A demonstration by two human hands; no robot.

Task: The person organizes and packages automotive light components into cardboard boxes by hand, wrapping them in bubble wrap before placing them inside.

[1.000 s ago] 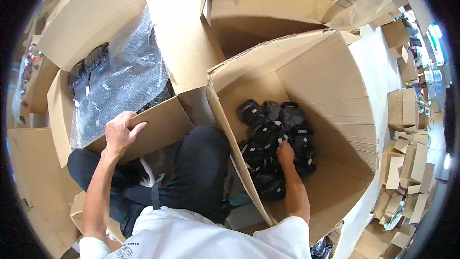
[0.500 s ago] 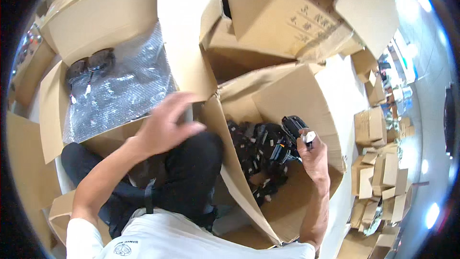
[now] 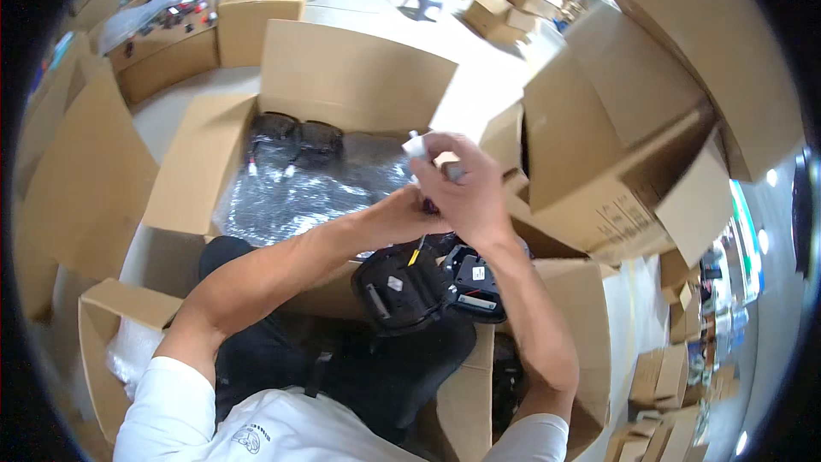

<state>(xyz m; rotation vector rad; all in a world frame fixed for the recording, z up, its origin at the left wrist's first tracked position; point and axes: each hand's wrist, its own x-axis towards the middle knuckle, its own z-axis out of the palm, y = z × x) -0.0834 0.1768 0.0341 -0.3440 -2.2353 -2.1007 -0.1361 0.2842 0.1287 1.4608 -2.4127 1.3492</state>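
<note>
My right hand [image 3: 472, 197] is raised in front of me, its fingers closed on a small white piece [image 3: 415, 147]. Against it, my left hand [image 3: 402, 216] is closed, apparently around wires that are mostly hidden by the fingers. Below both hands hang a rounded black plastic device [image 3: 395, 299] with a pale label and a second black device [image 3: 475, 278] with a white label. A yellow tag [image 3: 416, 257] dangles on a thin wire over them. Farther off, an open cardboard box [image 3: 351, 64] holds bubble wrap [image 3: 299, 205] with two similar black devices [image 3: 295, 139] on it.
By my right forearm stands a deep carton [image 3: 571, 308] with dark parts inside. Large cartons [image 3: 599, 171] rise at the right. A box with bubble wrap [image 3: 135, 351] is at my lower left. A blue stool [image 3: 422, 5] and more boxes stand farther away.
My right hand has come up out of the carton of dark parts, bringing black devices with it. My left hand has closed and met it. The view has swung toward the right.
</note>
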